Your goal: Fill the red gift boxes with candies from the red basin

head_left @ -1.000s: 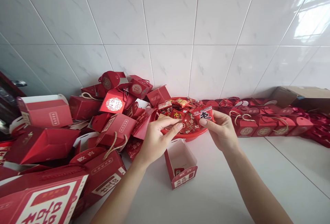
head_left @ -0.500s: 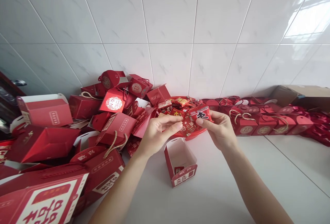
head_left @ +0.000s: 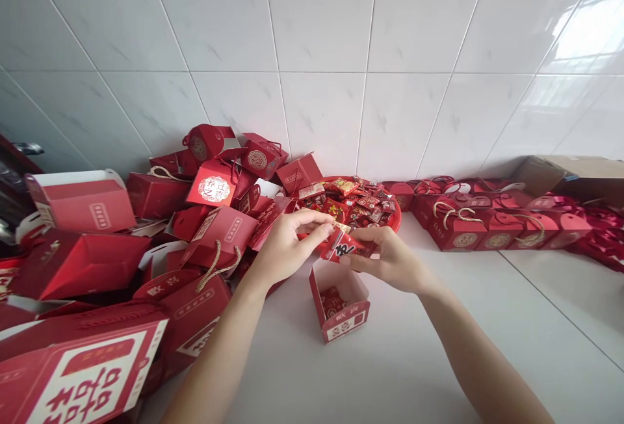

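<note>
In the head view, my right hand [head_left: 390,258] grips a red snack packet [head_left: 337,246] with a large black character on it, above the open box. My left hand [head_left: 292,245] is pinched closed beside the packet; a small gold-coloured bit shows at its fingertips, too hidden to name. Below both hands an open red gift box [head_left: 345,325] with a white inside stands on the table. Red packets [head_left: 332,299] lie in the bottom of it. Just behind my hands a red round tray [head_left: 397,219] holds many small wrapped sweets [head_left: 370,204].
A heap of red gift boxes [head_left: 92,261] fills the left side of the white table [head_left: 414,359]. Closed red boxes with rope handles [head_left: 502,229] stand in rows at the right. Behind them is a cardboard box [head_left: 575,173]. A tiled wall [head_left: 322,118] borders the back.
My right hand has moved left and down with its packet, over the open box. More red packets show inside the box. My left hand stays near the same place, still pinched.
</note>
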Motion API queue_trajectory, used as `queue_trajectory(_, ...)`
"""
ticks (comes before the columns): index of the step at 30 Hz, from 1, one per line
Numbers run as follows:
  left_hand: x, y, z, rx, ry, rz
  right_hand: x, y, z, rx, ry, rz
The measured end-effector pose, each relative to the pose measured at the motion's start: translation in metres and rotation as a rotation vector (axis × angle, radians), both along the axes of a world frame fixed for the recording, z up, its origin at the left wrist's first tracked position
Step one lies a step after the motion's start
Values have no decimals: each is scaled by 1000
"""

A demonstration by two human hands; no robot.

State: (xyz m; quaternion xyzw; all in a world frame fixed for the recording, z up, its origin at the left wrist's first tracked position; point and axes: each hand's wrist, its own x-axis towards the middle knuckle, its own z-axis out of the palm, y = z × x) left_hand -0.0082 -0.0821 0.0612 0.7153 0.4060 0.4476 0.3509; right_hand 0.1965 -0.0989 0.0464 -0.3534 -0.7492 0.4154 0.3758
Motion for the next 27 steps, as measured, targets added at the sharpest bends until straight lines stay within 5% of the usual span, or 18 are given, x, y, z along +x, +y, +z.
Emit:
queue_trajectory(5, -11, 5, -7, 21, 281, -29, -2, -6, 0, -15, -30, 59)
queue_trajectory(12, -19, 7, -19, -68, 462, -237, -9, -13, -6, -99, -108, 68)
queue_trajectory(21, -20, 3, -9, -168, 867, -290, -13, -20, -6, 101, -450, 41)
queue_trajectory(27, -17, -1, -5, -211, 958, -278, -13, -17, -2, 153, -668, -45)
